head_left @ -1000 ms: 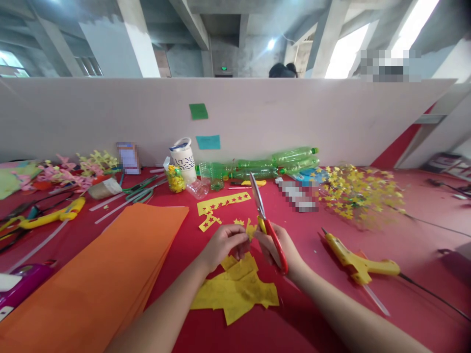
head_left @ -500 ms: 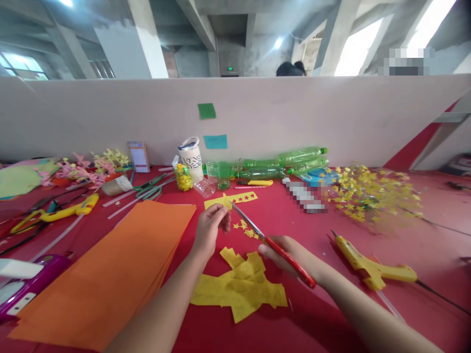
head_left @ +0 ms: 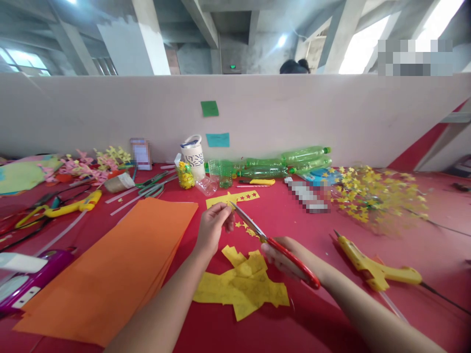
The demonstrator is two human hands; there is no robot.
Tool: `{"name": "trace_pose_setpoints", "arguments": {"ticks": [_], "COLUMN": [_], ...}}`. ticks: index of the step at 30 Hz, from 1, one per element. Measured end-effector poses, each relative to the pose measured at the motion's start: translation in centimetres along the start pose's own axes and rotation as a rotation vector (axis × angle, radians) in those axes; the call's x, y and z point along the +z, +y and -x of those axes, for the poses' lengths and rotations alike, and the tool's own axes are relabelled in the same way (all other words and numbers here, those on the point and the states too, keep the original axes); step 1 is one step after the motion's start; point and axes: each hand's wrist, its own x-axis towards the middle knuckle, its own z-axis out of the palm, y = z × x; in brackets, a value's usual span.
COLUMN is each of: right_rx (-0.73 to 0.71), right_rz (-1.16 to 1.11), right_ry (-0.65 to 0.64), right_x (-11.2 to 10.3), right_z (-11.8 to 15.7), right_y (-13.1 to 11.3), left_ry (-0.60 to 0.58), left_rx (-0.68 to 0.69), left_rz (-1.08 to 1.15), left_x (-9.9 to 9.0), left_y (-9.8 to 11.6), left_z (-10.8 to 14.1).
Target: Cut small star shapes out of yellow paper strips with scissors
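One small yellow piece (head_left: 229, 199) pinched between fingertips of left hand (head_left: 212, 223); right hand (head_left: 299, 249), fingers wrapped round red-handled scissors (head_left: 280, 249), blade tips beside the pinch. Step: likely trimming; next cut needs steady hold.

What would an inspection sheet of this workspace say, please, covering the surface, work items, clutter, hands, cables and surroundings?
Surface: red tabletop, materials spread across it.
Work items: scissors, small yellow piece, loose cut stars, yellow scraps, strip with star-shaped holes.
Clutter: orange sheets, green bottles, glue gun.
Hands: left hand pinches the small yellow piece; right hand holds the scissors, tips close to it.
Cables: glue gun's cord leaves frame at right.
Surroundings: pale partition bearing green note and blue note; top of a person's head beyond.
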Motion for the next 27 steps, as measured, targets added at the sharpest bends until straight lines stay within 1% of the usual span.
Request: {"name": "trace_pose_setpoints", "arguments": {"ticks": [7, 15, 27], "right_rx": [0.003, 0.019, 0.025], "right_rz": [-0.019, 0.041, 0.047], "right_ry": [-0.022, -0.001, 0.001], "right_x": [0.01, -0.13, -0.41], "right_z": [-0.27, -0.13, -0.28], "right_y": [0.38, -0.14, 0.46], "left_ry": [-0.013, -0.009, -0.027], "left_rx": [0.001, -0.001, -0.014], "left_rz": [0.002, -0.009, -0.049], "left_x": [-0.13, -0.19, -0.45], "left_y": [-0.08, -0.08, 0.11], "left_z": [-0.09, -0.14, -0.21]}}
